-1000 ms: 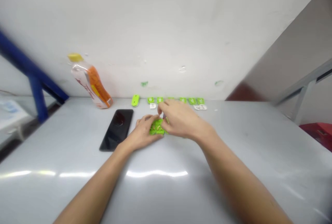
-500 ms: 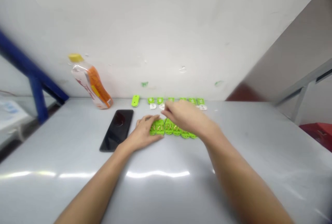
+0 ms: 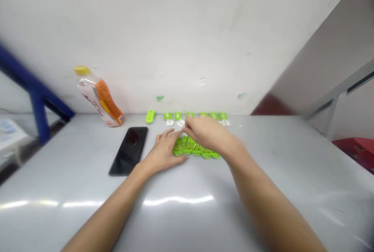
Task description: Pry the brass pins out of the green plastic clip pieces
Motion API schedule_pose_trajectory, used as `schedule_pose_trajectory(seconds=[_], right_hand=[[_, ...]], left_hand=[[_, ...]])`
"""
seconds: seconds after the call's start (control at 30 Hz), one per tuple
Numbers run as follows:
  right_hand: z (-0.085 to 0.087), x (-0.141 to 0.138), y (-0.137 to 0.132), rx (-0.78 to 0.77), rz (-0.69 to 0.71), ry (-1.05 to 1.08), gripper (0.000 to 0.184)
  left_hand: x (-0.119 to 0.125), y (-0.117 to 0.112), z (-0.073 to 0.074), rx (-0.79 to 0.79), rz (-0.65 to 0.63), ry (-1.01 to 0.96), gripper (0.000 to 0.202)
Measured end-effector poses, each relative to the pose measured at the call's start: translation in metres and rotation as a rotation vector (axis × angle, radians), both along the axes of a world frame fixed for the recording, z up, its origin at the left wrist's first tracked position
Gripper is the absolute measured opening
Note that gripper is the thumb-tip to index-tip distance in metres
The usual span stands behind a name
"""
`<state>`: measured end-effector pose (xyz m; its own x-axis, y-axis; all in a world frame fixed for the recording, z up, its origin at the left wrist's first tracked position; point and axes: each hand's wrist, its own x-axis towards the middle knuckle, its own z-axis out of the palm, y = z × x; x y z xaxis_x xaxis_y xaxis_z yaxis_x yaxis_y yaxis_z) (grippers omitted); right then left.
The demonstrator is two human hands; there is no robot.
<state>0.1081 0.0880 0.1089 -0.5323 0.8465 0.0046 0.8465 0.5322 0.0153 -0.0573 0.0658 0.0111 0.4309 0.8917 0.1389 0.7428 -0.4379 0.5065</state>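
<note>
A row of small lime-green plastic casings (image 3: 196, 149) with brass-coloured metal parts inside lies on the table. My left hand (image 3: 165, 150) spans the row's left end, index finger along the upper edge and thumb along the lower one, steadying the casings between them. Pinched in my right hand (image 3: 204, 129) is a thin metal tool (image 3: 187, 140), slanting down into a casing near the left end. Its tip is too small to make out, and my right fingers hide its upper part.
Behind the hands stand several smaller green pieces (image 3: 214, 116) in a line, with white pieces (image 3: 170, 122) before them. A green cover (image 3: 150, 117) lies left of these. A black phone (image 3: 129, 150) and an orange-labelled bottle (image 3: 101, 98) are farther left. A wall (image 3: 187, 41) bounds the table's back.
My left hand has slid a little rightward along the row, covering more of its left end. The tool has shifted slightly and still points down into a casing. The view has tilted slightly.
</note>
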Motion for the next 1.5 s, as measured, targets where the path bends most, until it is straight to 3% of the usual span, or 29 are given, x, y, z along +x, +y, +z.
schedule_pose_trajectory(seconds=[0.13, 0.27, 0.43, 0.63, 0.73, 0.87, 1.13, 1.27, 1.43, 1.5], right_hand=[[0.001, -0.002, -0.002, 0.010, -0.001, 0.008, 0.024], [-0.001, -0.005, -0.003, 0.037, -0.010, -0.037, 0.032], [-0.007, -0.007, -0.005, 0.049, 0.044, -0.075, 0.018], [0.001, -0.003, -0.017, -0.022, 0.086, -0.015, 0.017], [0.004, -0.003, -0.016, 0.002, 0.099, 0.015, 0.008], [0.000, -0.006, -0.007, 0.048, -0.003, -0.040, 0.030], [0.001, -0.004, -0.009, 0.037, 0.082, 0.048, 0.016], [0.001, -0.004, -0.008, 0.040, -0.009, -0.032, 0.025], [0.003, -0.003, -0.012, 0.058, 0.085, 0.061, 0.020], [0.004, -0.003, -0.012, 0.045, 0.051, 0.034, 0.019]], left_hand=[[0.007, 0.006, 0.002, 0.012, -0.054, 0.020, 0.057], [0.011, 0.007, -0.002, 0.010, -0.002, 0.018, 0.048], [0.012, 0.005, -0.002, 0.008, -0.009, 0.008, 0.050], [0.014, 0.004, 0.000, 0.005, -0.015, -0.010, 0.038], [0.014, 0.003, 0.000, 0.002, -0.026, -0.012, 0.037], [0.013, 0.004, -0.002, 0.006, 0.000, 0.004, 0.047], [0.012, 0.003, 0.000, 0.005, -0.024, 0.004, 0.036], [0.012, 0.002, 0.001, 0.012, -0.007, 0.011, 0.043], [0.012, 0.003, 0.000, 0.018, -0.025, 0.017, 0.037], [0.012, 0.003, -0.001, 0.023, -0.022, 0.018, 0.039]])
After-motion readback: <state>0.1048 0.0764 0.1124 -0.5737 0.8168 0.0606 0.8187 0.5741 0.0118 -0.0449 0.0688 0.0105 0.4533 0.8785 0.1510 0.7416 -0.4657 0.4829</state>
